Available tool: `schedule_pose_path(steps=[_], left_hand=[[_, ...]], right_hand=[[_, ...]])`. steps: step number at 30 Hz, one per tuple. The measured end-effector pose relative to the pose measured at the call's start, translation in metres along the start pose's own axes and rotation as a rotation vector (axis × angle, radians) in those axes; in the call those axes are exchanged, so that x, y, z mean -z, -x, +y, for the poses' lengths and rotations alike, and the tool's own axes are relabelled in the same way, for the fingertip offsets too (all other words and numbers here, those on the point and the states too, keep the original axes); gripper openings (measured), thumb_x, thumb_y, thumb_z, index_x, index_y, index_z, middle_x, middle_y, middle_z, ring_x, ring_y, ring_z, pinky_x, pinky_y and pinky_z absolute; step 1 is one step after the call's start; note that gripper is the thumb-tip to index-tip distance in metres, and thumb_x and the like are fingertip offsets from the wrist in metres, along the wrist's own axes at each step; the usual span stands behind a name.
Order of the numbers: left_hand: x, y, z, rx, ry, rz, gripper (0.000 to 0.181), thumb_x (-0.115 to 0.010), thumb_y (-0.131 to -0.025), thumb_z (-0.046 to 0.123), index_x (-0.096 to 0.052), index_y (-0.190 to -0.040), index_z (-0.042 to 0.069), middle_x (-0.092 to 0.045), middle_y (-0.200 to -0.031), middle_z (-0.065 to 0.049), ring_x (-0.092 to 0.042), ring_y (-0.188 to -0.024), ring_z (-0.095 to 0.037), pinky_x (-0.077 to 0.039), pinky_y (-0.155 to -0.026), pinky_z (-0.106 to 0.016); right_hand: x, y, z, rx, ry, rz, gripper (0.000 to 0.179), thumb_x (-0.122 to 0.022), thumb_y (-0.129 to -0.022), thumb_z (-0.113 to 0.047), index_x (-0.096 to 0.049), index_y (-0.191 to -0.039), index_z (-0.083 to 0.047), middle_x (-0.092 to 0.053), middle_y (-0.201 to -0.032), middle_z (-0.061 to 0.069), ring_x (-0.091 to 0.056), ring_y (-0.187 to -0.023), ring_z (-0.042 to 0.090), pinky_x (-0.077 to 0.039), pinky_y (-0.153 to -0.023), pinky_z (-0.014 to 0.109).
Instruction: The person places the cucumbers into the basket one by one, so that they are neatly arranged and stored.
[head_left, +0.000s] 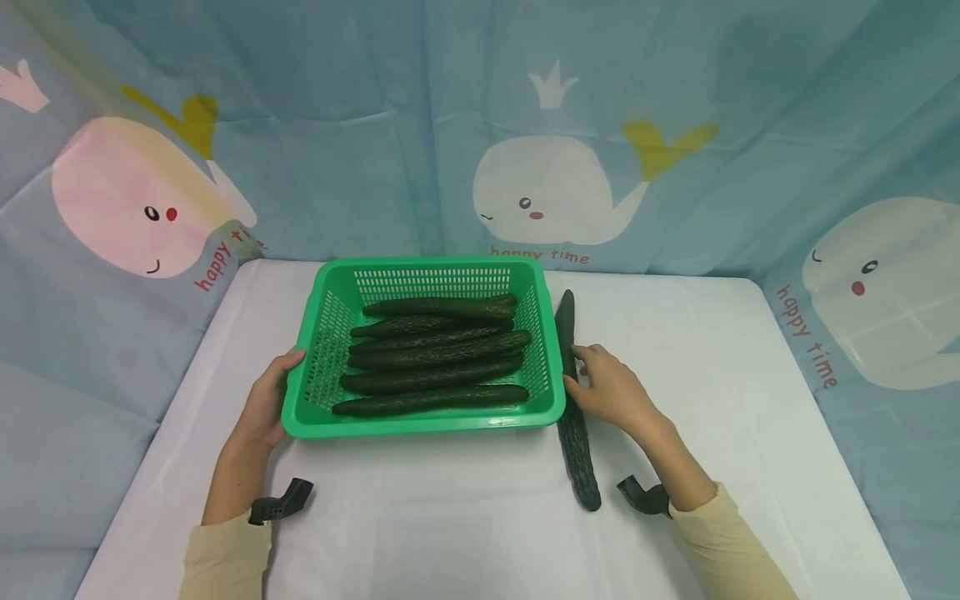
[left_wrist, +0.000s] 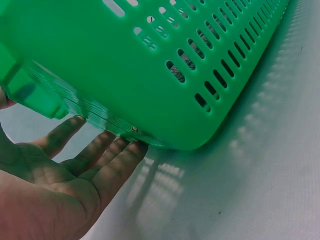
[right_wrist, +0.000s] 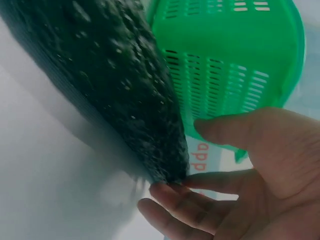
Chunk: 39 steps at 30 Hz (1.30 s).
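A green plastic basket holds several dark cucumbers lying crosswise in it. My left hand is at the basket's left end; in the left wrist view its nearly straight fingers touch the outer wall low down. Just right of the basket, a single long cucumber lies lengthwise on the cloth. Over the middle of that cucumber is my right hand, thumb toward the basket's right wall. In the right wrist view the thumb and fingers stand apart, fingertips by the cucumber's far part; contact there is unclear.
White cloth covers the table. Behind and at the sides hangs a blue curtain printed with whales. A black wrist mount is strapped on the left arm, another black mount on the right.
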<state>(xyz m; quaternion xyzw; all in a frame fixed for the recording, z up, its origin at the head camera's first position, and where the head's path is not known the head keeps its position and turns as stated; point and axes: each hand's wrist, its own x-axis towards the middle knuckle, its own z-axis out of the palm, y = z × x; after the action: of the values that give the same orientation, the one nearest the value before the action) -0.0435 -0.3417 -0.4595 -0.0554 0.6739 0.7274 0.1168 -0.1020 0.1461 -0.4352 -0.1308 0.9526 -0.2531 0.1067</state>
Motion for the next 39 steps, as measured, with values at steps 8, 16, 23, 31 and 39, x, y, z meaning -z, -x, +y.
schedule_pose_path(steps=[8, 16, 23, 31, 39], left_hand=[[-0.001, 0.000, 0.001, -0.011, -0.005, 0.010, 0.071, -0.031, -0.113, 0.049, -0.008, -0.172, 0.016, -0.042, -0.150, 0.007, -0.050, -0.134, -0.005, -0.055, -0.103, -0.016], [-0.001, -0.003, 0.002, -0.007, 0.025, -0.025, 0.071, -0.031, -0.114, 0.048, -0.008, -0.172, 0.016, -0.044, -0.147, 0.006, -0.053, -0.132, -0.006, -0.057, -0.103, -0.019], [-0.001, -0.003, 0.002, -0.013, 0.016, -0.021, 0.071, -0.030, -0.114, 0.048, -0.005, -0.172, 0.016, -0.039, -0.153, 0.003, -0.051, -0.135, -0.006, -0.056, -0.105, -0.018], [-0.001, -0.002, 0.001, -0.013, 0.023, -0.016, 0.071, -0.031, -0.114, 0.048, -0.006, -0.172, 0.015, -0.043, -0.149, 0.006, -0.055, -0.132, -0.005, -0.057, -0.104, -0.019], [0.001, 0.000, 0.000, -0.010, 0.037, -0.019, 0.071, -0.031, -0.114, 0.048, -0.006, -0.172, 0.015, -0.045, -0.147, 0.006, -0.057, -0.130, -0.005, -0.058, -0.103, -0.020]], right_hand=[[-0.005, -0.005, -0.007, -0.037, 0.016, 0.013, 0.058, -0.074, -0.096, -0.031, -0.063, -0.136, 0.009, -0.070, -0.114, 0.026, -0.068, -0.084, 0.029, -0.058, -0.065, 0.039], [-0.007, -0.011, -0.016, -0.019, 0.147, 0.035, 0.051, -0.081, -0.089, -0.031, -0.070, -0.114, 0.012, -0.071, -0.095, 0.023, -0.064, -0.071, 0.027, -0.055, -0.056, 0.040], [-0.009, -0.014, -0.020, -0.015, 0.187, 0.018, 0.046, -0.086, -0.083, -0.023, -0.068, -0.107, 0.012, -0.070, -0.088, 0.021, -0.063, -0.066, 0.026, -0.056, -0.055, 0.040], [0.003, -0.017, -0.008, -0.044, 0.190, -0.121, 0.058, -0.081, -0.086, -0.027, -0.062, -0.123, 0.014, -0.072, -0.103, 0.026, -0.071, -0.085, 0.036, -0.062, -0.069, 0.049], [0.014, -0.013, 0.001, -0.075, 0.252, -0.156, 0.077, -0.072, -0.086, -0.018, -0.046, -0.148, 0.017, -0.065, -0.124, 0.037, -0.067, -0.081, 0.034, -0.062, -0.066, 0.050]])
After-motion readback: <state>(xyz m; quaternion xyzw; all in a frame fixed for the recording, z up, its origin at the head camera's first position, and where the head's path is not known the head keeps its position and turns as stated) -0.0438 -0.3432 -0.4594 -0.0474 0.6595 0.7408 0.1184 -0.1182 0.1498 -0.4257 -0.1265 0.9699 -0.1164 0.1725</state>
